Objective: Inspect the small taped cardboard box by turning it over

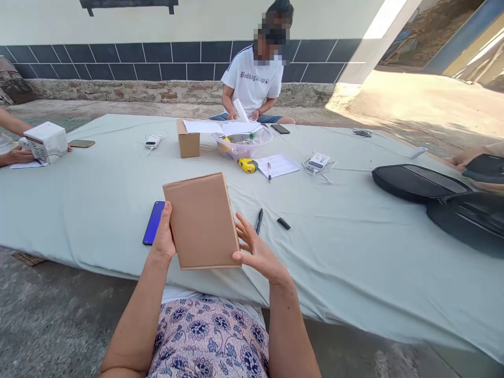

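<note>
Your left hand [164, 236] holds the brown box [202, 223] up by the table's [98, 215] near edge. Your right hand [262, 254] is spread wide at its side. The box is picked up; its big face looks bare. Beyond lies a black marker [259, 221].

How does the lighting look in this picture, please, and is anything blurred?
Head view: the cardboard box is in soft shade and fairly sharp; the ground at upper right is sunlit, nearly washed out; blocky pixelation hides the face of the seated person.
</note>
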`<state>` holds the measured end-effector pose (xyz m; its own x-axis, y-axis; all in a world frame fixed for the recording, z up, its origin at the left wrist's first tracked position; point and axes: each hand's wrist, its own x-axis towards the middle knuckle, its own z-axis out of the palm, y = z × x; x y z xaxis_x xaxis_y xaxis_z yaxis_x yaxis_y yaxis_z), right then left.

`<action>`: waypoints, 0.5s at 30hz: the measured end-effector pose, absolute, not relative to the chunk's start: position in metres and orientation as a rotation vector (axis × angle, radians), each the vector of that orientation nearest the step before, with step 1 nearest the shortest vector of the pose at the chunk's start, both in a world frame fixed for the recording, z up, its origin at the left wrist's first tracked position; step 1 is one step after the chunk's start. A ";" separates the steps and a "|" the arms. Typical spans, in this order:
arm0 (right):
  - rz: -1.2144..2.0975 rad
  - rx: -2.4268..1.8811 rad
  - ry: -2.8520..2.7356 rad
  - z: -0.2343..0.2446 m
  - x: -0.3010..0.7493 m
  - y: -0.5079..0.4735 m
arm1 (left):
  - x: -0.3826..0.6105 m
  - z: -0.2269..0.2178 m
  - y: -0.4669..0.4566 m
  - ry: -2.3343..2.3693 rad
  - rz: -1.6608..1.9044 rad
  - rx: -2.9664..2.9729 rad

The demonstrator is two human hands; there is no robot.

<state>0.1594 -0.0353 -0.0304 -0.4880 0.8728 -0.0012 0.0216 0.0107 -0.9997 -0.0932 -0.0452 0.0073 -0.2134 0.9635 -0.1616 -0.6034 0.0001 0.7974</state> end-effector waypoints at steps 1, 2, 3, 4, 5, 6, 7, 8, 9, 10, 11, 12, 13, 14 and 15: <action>1.555 -0.919 -1.609 -0.034 0.162 -0.034 | -0.094 0.010 -0.045 0.904 1.565 0.541; 1.552 -0.908 -1.632 -0.038 0.164 -0.033 | -0.096 0.013 -0.045 0.881 1.567 0.558; 1.544 -0.899 -1.658 -0.042 0.167 -0.031 | -0.098 0.016 -0.045 0.862 1.566 0.576; 1.539 -0.886 -1.680 -0.046 0.170 -0.030 | -0.100 0.019 -0.045 0.851 1.561 0.592; 1.539 -0.876 -1.699 -0.049 0.172 -0.028 | -0.102 0.022 -0.045 0.847 1.556 0.605; 1.542 -0.864 -1.709 -0.051 0.174 -0.027 | -0.103 0.023 -0.045 0.849 1.552 0.612; 1.550 -0.852 -1.709 -0.052 0.175 -0.027 | -0.102 0.024 -0.046 0.855 1.546 0.614; 1.565 -0.839 -1.696 -0.052 0.176 -0.026 | -0.101 0.024 -0.046 0.859 1.540 0.618; 1.585 -0.820 -1.669 -0.051 0.176 -0.027 | -0.098 0.023 -0.046 0.858 1.535 0.625; 1.609 -0.798 -1.628 -0.050 0.175 -0.027 | -0.095 0.022 -0.047 0.853 1.531 0.638; 1.630 -0.772 -1.576 -0.048 0.174 -0.027 | -0.091 0.020 -0.047 0.850 1.526 0.660; 1.641 -0.747 -1.514 -0.046 0.172 -0.027 | -0.086 0.017 -0.048 0.855 1.517 0.685; 1.642 -0.729 -1.446 -0.044 0.171 -0.027 | -0.081 0.014 -0.048 0.870 1.498 0.711; 1.634 -0.724 -1.375 -0.043 0.170 -0.027 | -0.077 0.011 -0.048 0.892 1.473 0.730; 1.622 -0.735 -1.300 -0.043 0.169 -0.026 | -0.072 0.007 -0.048 0.917 1.442 0.742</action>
<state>0.1688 -0.0258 -0.0425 -0.4154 0.9057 0.0846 -0.2798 -0.0387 -0.9593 -0.0724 -0.0484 0.0075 -0.0836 0.9937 -0.0746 -0.4887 0.0244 0.8721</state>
